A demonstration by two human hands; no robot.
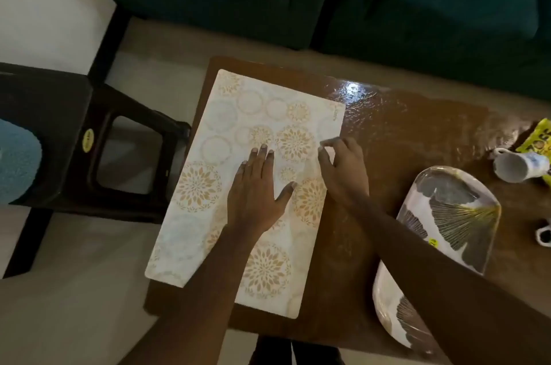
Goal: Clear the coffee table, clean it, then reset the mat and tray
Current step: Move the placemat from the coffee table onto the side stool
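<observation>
- Head view: your left hand [256,185] lies flat, fingers straight, on the mat [208,200], which is already laid on the desk [402,141].
- Your right hand [343,173] pinches its right edge.
- Tray [447,215] sits beside it, not yet reset.
- Tipped cup [518,164] and yellow packet [536,141] still need clearing.

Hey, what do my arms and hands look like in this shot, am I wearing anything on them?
Nothing worn shows. The left forearm and right forearm are bare to the frame's edge, with no sleeves. The left hand and right hand have no gloves, and no watch, bracelet or ring can be made out in the dim light.
</observation>
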